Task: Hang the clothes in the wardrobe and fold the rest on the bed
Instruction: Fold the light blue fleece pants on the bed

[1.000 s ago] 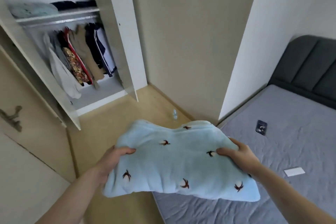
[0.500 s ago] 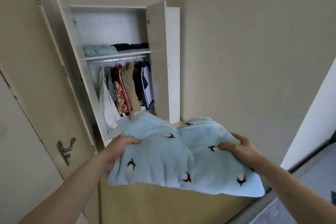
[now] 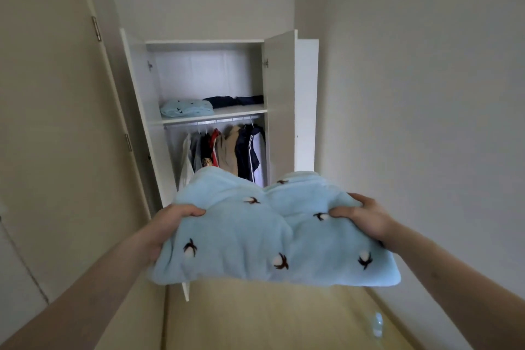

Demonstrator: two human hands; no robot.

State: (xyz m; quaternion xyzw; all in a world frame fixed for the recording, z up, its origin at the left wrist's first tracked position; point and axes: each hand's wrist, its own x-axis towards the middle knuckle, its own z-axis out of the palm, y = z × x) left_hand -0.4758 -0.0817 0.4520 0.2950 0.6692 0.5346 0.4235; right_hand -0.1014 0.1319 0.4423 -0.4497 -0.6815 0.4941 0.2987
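Done: coloured hanging garments (image 3: 227, 150) on the rail, centre frame.
Hands: left hand (image 3: 170, 224) and right hand (image 3: 366, 216) clamp the folded fluffy pale-blue garment (image 3: 272, 233).
Left: shelving it.

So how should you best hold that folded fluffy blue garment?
By its two short side edges, one hand from each side, as the left hand and right hand do: the folded blue garment is wide, soft and sags midway.
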